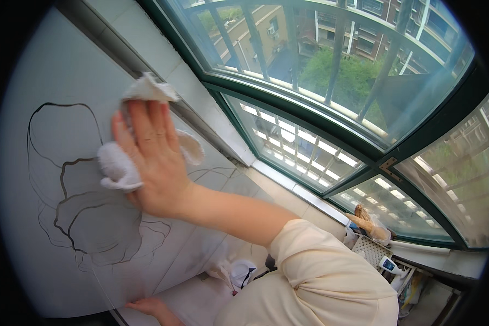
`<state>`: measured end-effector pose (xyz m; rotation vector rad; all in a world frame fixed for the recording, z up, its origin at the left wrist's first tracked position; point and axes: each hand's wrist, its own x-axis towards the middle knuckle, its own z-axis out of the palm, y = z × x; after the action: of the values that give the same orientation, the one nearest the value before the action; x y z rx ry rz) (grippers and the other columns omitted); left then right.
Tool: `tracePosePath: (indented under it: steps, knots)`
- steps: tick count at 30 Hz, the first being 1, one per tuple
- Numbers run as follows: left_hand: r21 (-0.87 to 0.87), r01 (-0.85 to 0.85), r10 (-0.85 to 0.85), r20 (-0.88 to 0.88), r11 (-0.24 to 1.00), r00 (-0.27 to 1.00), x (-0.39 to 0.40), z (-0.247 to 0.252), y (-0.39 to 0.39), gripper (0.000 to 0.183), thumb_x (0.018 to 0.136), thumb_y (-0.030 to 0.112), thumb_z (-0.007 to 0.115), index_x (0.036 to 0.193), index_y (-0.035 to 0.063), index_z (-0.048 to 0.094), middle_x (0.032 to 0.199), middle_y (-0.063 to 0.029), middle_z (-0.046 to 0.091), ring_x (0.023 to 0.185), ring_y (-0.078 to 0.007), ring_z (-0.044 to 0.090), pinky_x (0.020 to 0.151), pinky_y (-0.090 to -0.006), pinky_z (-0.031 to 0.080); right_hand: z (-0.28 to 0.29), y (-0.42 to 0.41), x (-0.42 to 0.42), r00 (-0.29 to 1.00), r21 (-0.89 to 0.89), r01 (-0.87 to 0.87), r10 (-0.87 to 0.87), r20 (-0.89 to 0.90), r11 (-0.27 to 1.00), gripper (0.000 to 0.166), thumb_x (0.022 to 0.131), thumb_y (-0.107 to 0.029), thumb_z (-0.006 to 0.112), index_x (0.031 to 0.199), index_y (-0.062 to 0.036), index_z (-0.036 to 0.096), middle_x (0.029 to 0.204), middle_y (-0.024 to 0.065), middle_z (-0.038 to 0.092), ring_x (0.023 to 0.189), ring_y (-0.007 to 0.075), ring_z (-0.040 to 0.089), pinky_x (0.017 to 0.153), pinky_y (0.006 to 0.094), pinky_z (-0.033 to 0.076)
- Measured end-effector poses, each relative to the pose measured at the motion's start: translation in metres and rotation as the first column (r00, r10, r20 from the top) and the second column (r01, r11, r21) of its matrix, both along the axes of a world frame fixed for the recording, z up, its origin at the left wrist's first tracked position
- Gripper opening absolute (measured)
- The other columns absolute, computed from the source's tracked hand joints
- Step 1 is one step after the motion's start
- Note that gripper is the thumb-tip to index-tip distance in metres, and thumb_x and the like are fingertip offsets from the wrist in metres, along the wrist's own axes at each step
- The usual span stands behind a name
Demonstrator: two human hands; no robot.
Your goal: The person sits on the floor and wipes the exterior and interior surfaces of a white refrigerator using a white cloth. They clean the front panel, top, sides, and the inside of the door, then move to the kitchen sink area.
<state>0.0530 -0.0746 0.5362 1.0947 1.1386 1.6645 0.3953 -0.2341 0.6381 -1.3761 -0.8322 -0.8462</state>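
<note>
My right hand (155,163) is spread flat, pressing a white cloth (120,165) to a pale tiled wall (77,281). Folds of the cloth stick out above the fingertips and on both sides of the hand. Dark and grey flower-like outlines (63,208) mark the wall to the left of and below this hand. Down at the bottom edge, my left hand (148,306) lies low near the wall's lower end, fingers extended and nothing seen in it. The frame's edge cuts off its arm, and its palm side is hidden.
A green-framed window (293,120) with bars outside is on the right. A perforated white basket (368,250), a bagged root-like item (368,226) and a white spray bottle (393,267) stand by the sill. Below my arm is a round white object (241,272).
</note>
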Motion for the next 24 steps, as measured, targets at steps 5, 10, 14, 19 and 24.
tracePosePath:
  steps: [5,10,14,19,24]
  knots:
    - [0.008,-0.007,0.007,0.018,1.000,1.000,-0.013,-0.015,0.018,0.084,0.099,0.059,0.039,0.152,-0.0025,0.019,0.158,-0.0179,0.022,0.146,-0.0291,0.022,0.119,-0.0387,0.016,0.079,0.010,0.009,0.979,0.283,0.010,-0.067,0.193,0.959,0.063,0.078,-0.014,0.056,0.135,0.0107,0.044,0.140,0.0328,0.042,0.136,0.0515,0.034,0.115,0.0585,0.022]
    - [0.094,-0.074,0.074,-0.003,0.993,0.997,-0.053,-0.048,0.071,0.082,0.097,0.058,0.044,0.150,-0.0030,0.027,0.156,-0.0174,0.029,0.142,-0.0315,0.029,0.119,-0.0414,0.018,-0.002,0.003,0.004,0.976,0.082,-0.122,0.104,0.193,0.989,0.053,0.080,-0.018,0.059,0.130,-0.0011,0.056,0.131,0.0181,0.054,0.126,0.0376,0.049,0.113,0.0527,0.029]
    - [0.074,-0.114,0.112,0.030,0.991,0.993,-0.067,-0.063,0.097,0.080,0.098,0.056,0.044,0.149,-0.0041,0.030,0.154,-0.0182,0.031,0.140,-0.0322,0.033,0.118,-0.0413,0.021,-0.115,-0.020,-0.002,0.982,-0.162,-0.081,0.107,0.156,0.983,0.048,0.083,-0.019,0.057,0.129,-0.0046,0.058,0.129,0.0148,0.056,0.124,0.0323,0.051,0.114,0.0521,0.026]
    - [0.158,-0.154,0.163,-0.049,0.975,0.985,-0.052,-0.052,0.076,0.079,0.099,0.055,0.044,0.149,-0.0044,0.029,0.154,-0.0179,0.032,0.140,-0.0319,0.033,0.118,-0.0413,0.021,-0.167,-0.019,-0.018,0.995,-0.230,-0.063,0.079,0.065,0.971,0.047,0.085,-0.018,0.054,0.130,-0.0044,0.057,0.122,0.0147,0.059,0.118,0.0317,0.055,0.116,0.0545,0.021]
    - [0.019,-0.060,0.059,0.012,0.998,0.998,-0.028,-0.030,0.043,0.080,0.101,0.057,0.035,0.153,-0.0011,0.017,0.159,-0.0152,0.020,0.145,-0.0274,0.022,0.119,-0.0362,0.013,-0.079,-0.011,-0.004,0.996,-0.024,-0.048,0.050,0.076,0.999,0.059,0.075,-0.021,0.057,0.132,-0.0024,0.056,0.122,0.0188,0.057,0.118,0.0391,0.053,0.115,0.0564,0.020]
